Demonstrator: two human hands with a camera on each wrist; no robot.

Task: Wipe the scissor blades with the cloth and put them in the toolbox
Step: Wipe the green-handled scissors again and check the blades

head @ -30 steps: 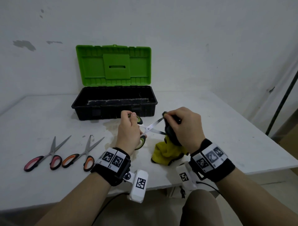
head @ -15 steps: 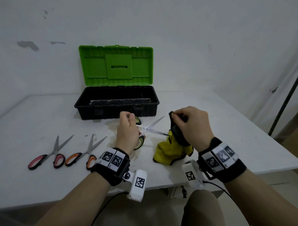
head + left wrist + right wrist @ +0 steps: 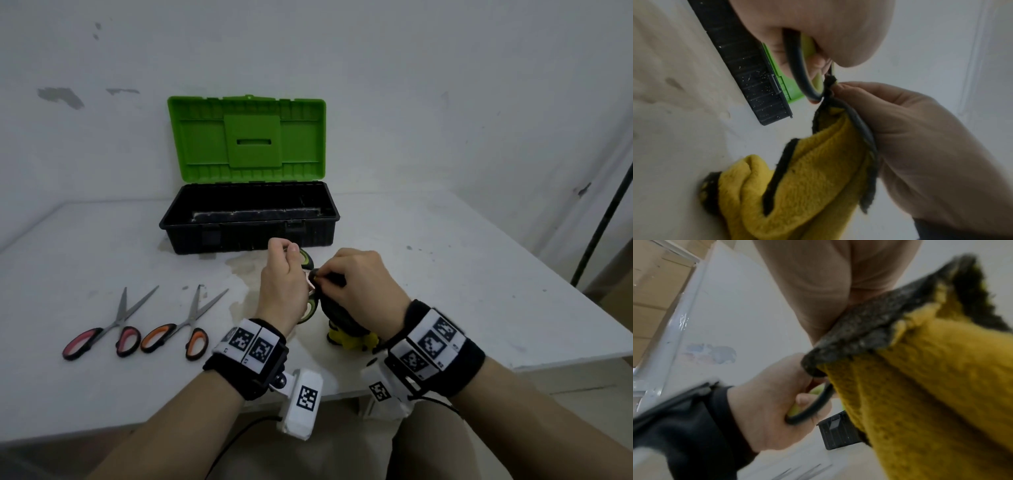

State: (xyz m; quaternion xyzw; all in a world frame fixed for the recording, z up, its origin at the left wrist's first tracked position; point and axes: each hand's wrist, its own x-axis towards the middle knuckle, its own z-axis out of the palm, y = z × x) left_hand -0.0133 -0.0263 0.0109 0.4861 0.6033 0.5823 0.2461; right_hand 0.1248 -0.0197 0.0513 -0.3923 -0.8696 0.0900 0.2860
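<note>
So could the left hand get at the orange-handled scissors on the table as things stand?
Probably not yet. The left hand grips the green-handled scissors while the right hand wipes them with the cloth. The orange-handled scissors lie uncovered just to its left, so the path is free once it lets go.

a white surface carries stains near its middle. a dark pole leans at the right. the white wall behind shows grey patches where paint has chipped at the upper left.
</note>
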